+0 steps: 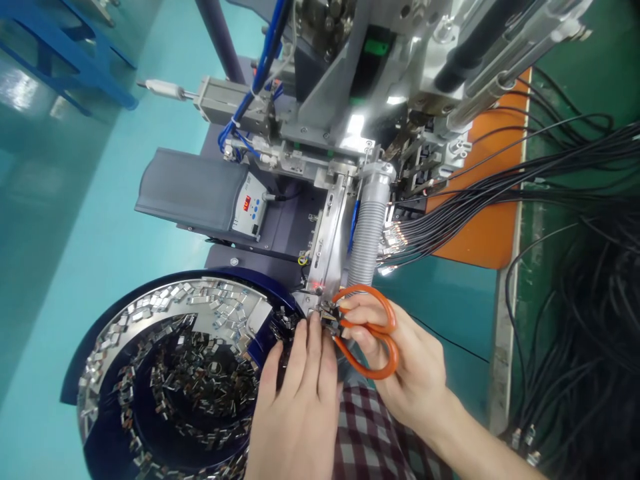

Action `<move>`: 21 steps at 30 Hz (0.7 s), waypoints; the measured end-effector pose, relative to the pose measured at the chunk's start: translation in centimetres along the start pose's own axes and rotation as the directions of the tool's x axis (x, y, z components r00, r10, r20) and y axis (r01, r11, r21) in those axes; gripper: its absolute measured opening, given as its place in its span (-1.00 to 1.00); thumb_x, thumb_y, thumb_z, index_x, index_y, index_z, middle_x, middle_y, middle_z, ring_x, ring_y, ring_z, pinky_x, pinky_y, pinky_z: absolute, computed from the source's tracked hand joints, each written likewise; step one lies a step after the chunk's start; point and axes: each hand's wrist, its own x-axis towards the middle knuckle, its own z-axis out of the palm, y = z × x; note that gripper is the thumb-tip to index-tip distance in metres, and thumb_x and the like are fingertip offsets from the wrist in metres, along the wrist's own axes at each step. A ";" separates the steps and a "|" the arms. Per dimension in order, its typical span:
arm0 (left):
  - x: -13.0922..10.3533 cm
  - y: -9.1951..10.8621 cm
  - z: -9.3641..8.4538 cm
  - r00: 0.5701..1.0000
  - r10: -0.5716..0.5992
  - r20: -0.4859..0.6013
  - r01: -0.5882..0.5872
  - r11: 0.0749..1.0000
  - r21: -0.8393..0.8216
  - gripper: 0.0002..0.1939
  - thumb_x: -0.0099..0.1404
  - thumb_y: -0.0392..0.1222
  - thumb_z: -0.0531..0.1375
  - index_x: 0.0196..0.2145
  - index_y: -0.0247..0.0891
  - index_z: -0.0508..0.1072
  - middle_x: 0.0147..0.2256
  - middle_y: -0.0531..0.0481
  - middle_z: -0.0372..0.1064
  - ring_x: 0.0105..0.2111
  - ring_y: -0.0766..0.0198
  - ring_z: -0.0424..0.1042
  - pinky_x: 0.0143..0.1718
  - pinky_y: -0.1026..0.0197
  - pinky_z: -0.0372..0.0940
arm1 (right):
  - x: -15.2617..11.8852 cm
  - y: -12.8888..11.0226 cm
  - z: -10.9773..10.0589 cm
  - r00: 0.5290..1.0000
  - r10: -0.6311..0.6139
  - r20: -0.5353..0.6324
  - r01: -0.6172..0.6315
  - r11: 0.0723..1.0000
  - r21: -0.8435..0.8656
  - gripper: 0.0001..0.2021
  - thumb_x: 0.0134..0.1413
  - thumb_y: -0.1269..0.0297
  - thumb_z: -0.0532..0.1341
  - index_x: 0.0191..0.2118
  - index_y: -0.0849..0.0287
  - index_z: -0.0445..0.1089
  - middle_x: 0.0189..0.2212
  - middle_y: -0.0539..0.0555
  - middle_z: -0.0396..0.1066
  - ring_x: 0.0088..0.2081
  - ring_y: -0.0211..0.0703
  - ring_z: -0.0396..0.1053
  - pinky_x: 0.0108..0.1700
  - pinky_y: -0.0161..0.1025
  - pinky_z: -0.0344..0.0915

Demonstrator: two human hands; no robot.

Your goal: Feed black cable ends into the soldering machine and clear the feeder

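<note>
Orange handles mark the scissors in the right hand, whose fingers and thumb are closed around the loops, the blades pointing toward the fingertips of the left hand. The left hand lies palm down with its fingers extended and close together, apart from the thumb side, which I cannot make out fully; its fingertips reach the end of a metal track, just beside the scissors' tips. To the left of the left hand is a round dark blue bowl full of small metal parts, some lined up along its rim. Beyond the fingertips the track runs away toward a large metal machine, with a ribbed grey hose alongside it. Farther off to the left stands a grey control box with a red display. Beyond the right hand, black cables stretch over an orange board.
</note>
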 end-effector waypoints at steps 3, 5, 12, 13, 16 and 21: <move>0.6 0.0 -0.2 1.000 -0.025 -0.005 0.025 1.000 -0.004 -0.57 0.39 -0.27 -0.08 0.13 -0.37 0.35 0.19 -0.16 0.22 0.16 0.06 0.22 0.05 -0.04 0.05 | 0.1 0.0 0.0 1.000 -0.001 -0.006 0.001 1.000 0.015 -0.78 0.19 0.52 0.11 -0.08 0.14 0.32 -0.18 0.15 0.44 -0.12 -0.09 0.45 -0.13 -0.15 0.48; 0.9 -0.1 -0.2 0.999 -0.038 -0.004 0.038 0.999 -0.003 -0.57 0.38 -0.30 -0.09 0.12 -0.37 0.36 0.19 -0.15 0.23 0.15 0.06 0.24 0.04 -0.03 0.06 | 0.2 0.1 0.1 1.000 0.014 -0.012 -0.013 1.000 0.018 -0.78 0.20 0.51 0.12 -0.08 0.13 0.32 -0.19 0.15 0.44 -0.12 -0.08 0.45 -0.13 -0.14 0.48; 0.9 -0.6 -0.3 1.000 0.013 0.001 -0.013 1.000 0.007 -0.57 0.35 -0.33 -0.08 0.06 -0.37 0.42 0.18 -0.13 0.24 0.12 0.03 0.28 0.02 -0.03 0.11 | 0.1 0.4 0.2 0.996 -0.086 0.005 0.086 0.996 -0.005 -0.74 0.20 0.51 0.12 -0.02 0.16 0.28 -0.20 0.15 0.45 -0.08 -0.06 0.43 -0.09 -0.13 0.47; 0.9 -0.6 -0.3 1.000 0.015 0.003 -0.015 1.000 0.006 -0.57 0.35 -0.34 -0.08 0.06 -0.36 0.42 0.18 -0.13 0.24 0.12 0.03 0.28 0.01 -0.03 0.11 | 0.1 0.4 0.2 0.997 -0.075 0.005 0.075 0.997 -0.007 -0.75 0.21 0.50 0.11 -0.02 0.15 0.28 -0.20 0.16 0.45 -0.09 -0.06 0.43 -0.10 -0.12 0.48; 0.9 -0.6 -0.5 1.000 0.009 -0.011 -0.009 1.000 0.004 -0.58 0.35 -0.33 -0.08 0.05 -0.38 0.43 0.16 -0.15 0.27 0.09 0.03 0.31 0.01 -0.01 0.12 | 0.2 0.3 0.2 1.000 -0.003 -0.014 0.003 1.000 0.012 -0.80 0.22 0.47 0.11 -0.07 0.13 0.30 -0.20 0.13 0.44 -0.11 -0.08 0.43 -0.13 -0.14 0.47; 1.1 -0.6 -0.7 0.999 0.010 -0.031 -0.010 1.000 0.019 -0.58 0.37 -0.33 -0.10 0.03 -0.40 0.44 0.16 -0.16 0.28 0.07 0.04 0.34 0.00 0.00 0.13 | 0.5 0.4 0.1 0.999 0.044 -0.020 -0.043 0.997 0.062 -0.83 0.22 0.47 0.10 -0.11 0.14 0.31 -0.20 0.12 0.43 -0.14 -0.11 0.43 -0.14 -0.17 0.45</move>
